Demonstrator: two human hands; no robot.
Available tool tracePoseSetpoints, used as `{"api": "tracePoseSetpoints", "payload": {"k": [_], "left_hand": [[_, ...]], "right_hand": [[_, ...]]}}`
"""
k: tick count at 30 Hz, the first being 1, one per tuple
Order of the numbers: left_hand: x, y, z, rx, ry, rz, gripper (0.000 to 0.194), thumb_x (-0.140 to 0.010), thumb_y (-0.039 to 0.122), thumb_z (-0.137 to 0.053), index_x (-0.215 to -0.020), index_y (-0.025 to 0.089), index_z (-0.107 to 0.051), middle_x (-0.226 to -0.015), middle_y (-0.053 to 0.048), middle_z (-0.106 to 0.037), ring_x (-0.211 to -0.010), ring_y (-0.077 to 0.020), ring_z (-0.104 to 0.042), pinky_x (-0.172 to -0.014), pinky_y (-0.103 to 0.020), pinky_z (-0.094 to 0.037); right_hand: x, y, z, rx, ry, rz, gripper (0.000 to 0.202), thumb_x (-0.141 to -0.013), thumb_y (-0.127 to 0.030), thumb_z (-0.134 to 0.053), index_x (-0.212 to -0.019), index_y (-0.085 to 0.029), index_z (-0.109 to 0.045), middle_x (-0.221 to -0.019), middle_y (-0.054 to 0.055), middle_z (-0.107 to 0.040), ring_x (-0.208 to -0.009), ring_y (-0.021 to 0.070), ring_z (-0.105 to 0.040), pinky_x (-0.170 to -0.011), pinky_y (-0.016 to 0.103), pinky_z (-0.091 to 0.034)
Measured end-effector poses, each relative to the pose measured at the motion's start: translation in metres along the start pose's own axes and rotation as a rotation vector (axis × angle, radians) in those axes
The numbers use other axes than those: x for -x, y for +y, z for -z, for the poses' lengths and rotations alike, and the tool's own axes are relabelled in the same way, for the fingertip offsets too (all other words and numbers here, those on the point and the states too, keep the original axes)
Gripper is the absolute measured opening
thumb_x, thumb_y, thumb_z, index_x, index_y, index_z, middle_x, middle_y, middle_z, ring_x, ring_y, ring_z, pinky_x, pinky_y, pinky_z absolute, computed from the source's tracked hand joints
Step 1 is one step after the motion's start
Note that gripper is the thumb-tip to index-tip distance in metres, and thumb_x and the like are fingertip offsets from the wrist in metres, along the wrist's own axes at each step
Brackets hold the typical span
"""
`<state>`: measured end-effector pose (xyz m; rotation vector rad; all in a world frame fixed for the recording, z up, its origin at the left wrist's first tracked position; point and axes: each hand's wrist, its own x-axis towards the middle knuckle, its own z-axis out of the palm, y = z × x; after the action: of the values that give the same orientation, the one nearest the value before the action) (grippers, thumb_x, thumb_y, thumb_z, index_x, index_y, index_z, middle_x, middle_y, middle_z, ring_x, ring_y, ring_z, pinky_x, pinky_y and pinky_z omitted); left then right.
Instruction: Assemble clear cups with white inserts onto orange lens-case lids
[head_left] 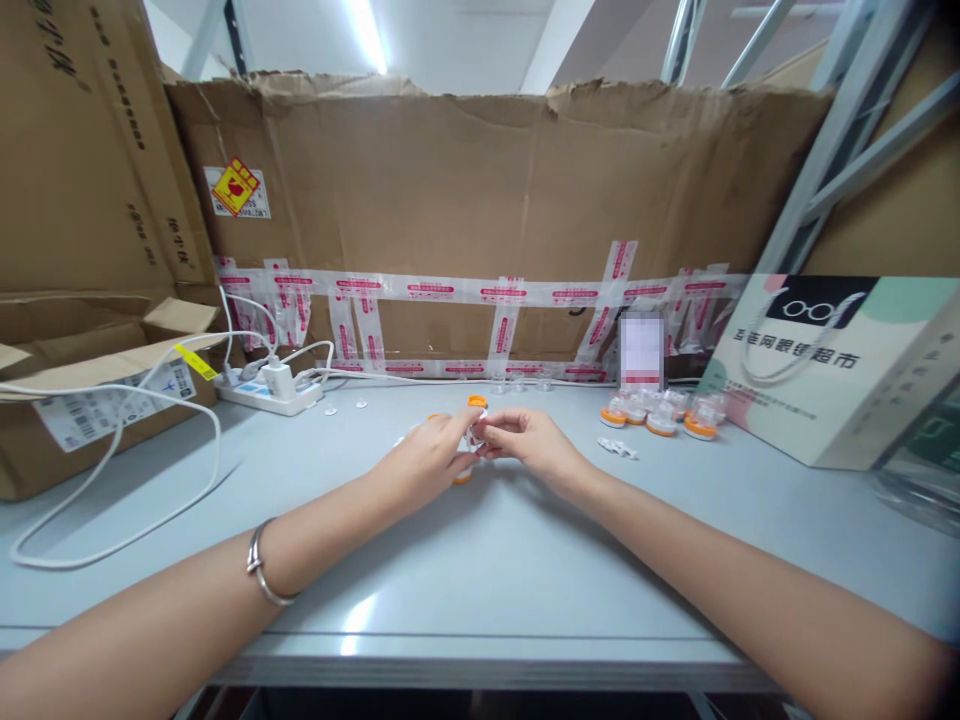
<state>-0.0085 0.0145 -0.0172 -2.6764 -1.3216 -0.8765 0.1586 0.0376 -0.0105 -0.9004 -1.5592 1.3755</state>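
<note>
Left hand (pixel 429 455) and right hand (pixel 525 442) pinch clear piece (pixel 475 437) — together.

Bright overhead strip light (pixel 367 35), glare on table (pixel 360 615), wide-angle warp at edges.

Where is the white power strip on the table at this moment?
The white power strip lies at the table's far left in the head view, before the taped cardboard wall, beside the open cardboard box.

Hidden and cut-off parts

The small clear piece (pixel 474 438) is mostly covered by fingertips (pixel 491 432); the label (pixel 642 352) is blurred; the right-hand bag (pixel 840 365) is cut off.
</note>
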Motion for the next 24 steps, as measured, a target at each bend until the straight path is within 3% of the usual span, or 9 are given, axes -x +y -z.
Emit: {"api": "tracePoseSetpoints", "payload": {"k": [5,11,16,24], "left_hand": [[0.001,-0.002,0.0,-0.027,0.023,-0.001,0.042,-0.08,0.018,-0.055,-0.121,0.016,-0.043,-0.1,-0.011,-0.064,-0.094,-0.0233,-0.061,-0.075,-0.035,-0.051],[0.001,0.0,0.002,-0.032,0.04,-0.055,0.038,-0.081,0.02,-0.055,-0.117,0.016,-0.044,-0.101,-0.01,-0.063,-0.094,-0.023,-0.06,-0.074,-0.035,-0.05],[0.0,-0.002,0.002,0.08,0.167,-0.104,0.042,-0.08,0.029,-0.058,-0.117,0.019,-0.041,-0.104,-0.008,-0.062,-0.089,-0.019,-0.061,-0.074,-0.032,-0.05],[-0.003,0.0,0.013,0.16,0.222,-0.138,0.023,-0.079,0.024,-0.061,-0.101,0.02,-0.055,-0.089,-0.003,-0.062,-0.082,-0.015,-0.058,-0.073,-0.028,-0.048]], "right_hand": [[0.002,-0.001,-0.001,-0.069,-0.034,-0.023,0.026,-0.061,-0.036,-0.073,-0.078,-0.016,-0.071,-0.079,0.002,-0.067,-0.073,0.0114,-0.061,-0.083,0.032,-0.048],[0.0,0.005,-0.001,-0.158,-0.072,-0.051,0.022,-0.061,-0.031,-0.075,-0.077,-0.017,-0.07,-0.081,0.002,-0.066,-0.077,0.0118,-0.06,-0.083,0.032,-0.047],[0.003,0.0,-0.001,-0.199,-0.126,-0.049,0.022,-0.064,-0.031,-0.074,-0.081,-0.017,-0.07,-0.086,0.003,-0.066,-0.081,0.0125,-0.06,-0.085,0.031,-0.045],[0.006,-0.009,-0.002,-0.26,-0.103,-0.049,0.024,-0.063,-0.032,-0.074,-0.08,-0.017,-0.07,-0.082,0.002,-0.066,-0.079,0.0115,-0.059,-0.086,0.029,-0.044]]}}
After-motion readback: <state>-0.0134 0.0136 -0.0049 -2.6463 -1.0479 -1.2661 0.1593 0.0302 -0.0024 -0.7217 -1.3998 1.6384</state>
